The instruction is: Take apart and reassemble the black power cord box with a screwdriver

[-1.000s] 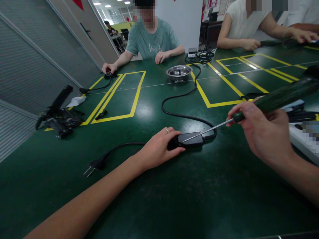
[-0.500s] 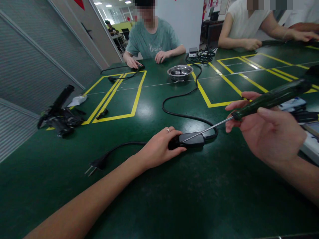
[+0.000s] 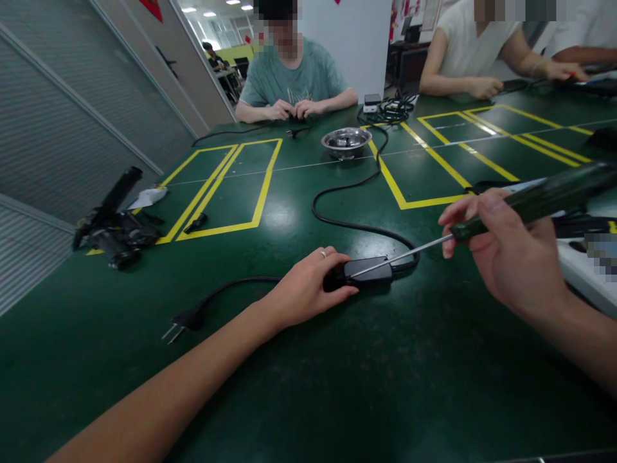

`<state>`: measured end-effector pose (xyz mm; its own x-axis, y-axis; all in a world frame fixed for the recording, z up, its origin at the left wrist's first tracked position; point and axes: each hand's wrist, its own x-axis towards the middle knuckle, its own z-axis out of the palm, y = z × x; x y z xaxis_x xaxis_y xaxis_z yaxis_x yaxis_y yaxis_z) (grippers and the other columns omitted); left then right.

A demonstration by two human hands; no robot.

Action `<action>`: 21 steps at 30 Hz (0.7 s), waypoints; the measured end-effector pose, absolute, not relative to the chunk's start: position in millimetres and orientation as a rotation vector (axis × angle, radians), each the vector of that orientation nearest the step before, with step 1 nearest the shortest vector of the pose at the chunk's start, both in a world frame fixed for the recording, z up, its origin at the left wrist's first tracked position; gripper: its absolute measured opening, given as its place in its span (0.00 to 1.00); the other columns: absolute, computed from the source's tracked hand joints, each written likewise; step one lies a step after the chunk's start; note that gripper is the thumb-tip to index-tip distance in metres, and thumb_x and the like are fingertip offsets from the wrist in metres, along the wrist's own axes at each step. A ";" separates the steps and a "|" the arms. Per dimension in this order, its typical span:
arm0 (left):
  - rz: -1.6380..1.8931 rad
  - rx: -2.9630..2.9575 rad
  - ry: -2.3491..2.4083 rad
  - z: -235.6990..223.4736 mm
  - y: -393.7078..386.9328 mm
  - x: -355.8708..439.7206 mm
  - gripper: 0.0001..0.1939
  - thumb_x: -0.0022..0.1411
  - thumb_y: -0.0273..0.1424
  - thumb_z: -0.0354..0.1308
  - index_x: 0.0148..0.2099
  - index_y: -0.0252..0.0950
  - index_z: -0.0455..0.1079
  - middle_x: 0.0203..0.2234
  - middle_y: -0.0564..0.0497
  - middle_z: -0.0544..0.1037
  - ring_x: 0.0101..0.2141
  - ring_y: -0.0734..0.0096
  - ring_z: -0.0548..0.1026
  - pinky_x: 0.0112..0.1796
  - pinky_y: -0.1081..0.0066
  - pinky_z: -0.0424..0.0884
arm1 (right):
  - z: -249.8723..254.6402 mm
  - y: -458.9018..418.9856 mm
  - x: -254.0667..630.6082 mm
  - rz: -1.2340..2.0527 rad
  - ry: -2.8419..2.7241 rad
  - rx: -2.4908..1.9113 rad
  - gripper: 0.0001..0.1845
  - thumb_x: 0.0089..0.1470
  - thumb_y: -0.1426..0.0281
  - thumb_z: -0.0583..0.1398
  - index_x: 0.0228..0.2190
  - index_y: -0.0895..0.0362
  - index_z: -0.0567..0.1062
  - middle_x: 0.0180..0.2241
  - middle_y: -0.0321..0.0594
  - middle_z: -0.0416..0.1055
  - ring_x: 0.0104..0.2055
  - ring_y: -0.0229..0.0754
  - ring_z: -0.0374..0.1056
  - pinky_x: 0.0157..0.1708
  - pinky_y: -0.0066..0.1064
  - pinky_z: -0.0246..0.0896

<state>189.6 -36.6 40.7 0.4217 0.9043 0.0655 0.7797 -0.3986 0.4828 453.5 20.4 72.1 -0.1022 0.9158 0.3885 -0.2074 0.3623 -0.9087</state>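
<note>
My left hand is closed around the left end of a small black power adapter lying on the green table. From the adapter's left side a cord runs under the hand to a two-pin plug. Another black cable leaves its right end and winds toward the back. My right hand grips a screwdriver by its dark green handle. The thin metal shaft slants down to the left, its tip at the adapter's top near my left fingers. Whether the tip sits in a seam or only touches cannot be made out.
A metal bowl with small parts stands farther back. Black parts lie at the left, and a small black piece rests by yellow tape. A white object lies beyond my right wrist. Co-workers sit opposite.
My right fingers and thumb have shifted on the screwdriver handle, while its tip stays at the adapter. My left hand holds still. The co-worker opposite has drawn both hands together with the small cord.
</note>
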 end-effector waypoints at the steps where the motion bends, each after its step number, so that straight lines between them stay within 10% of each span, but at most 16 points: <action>1: 0.453 2.302 1.439 40.5 -36.7 189.6 0.22 0.63 0.42 0.57 0.55 0.38 0.65 0.43 0.46 0.71 0.42 0.62 0.70 0.42 0.62 0.69 | 71.8 20.5 453.3 1.115 -1.317 -0.718 0.10 0.57 0.62 0.60 0.26 0.51 0.75 0.31 0.40 0.71 0.30 0.43 0.69 0.20 0.34 0.62; 21: 0.468 2.286 1.433 40.2 -36.4 189.9 0.22 0.63 0.42 0.58 0.55 0.39 0.65 0.43 0.47 0.72 0.42 0.62 0.70 0.42 0.62 0.70 | 75.7 21.9 455.8 1.209 -1.252 -0.652 0.13 0.58 0.61 0.55 0.36 0.51 0.78 0.34 0.41 0.74 0.26 0.42 0.66 0.19 0.36 0.60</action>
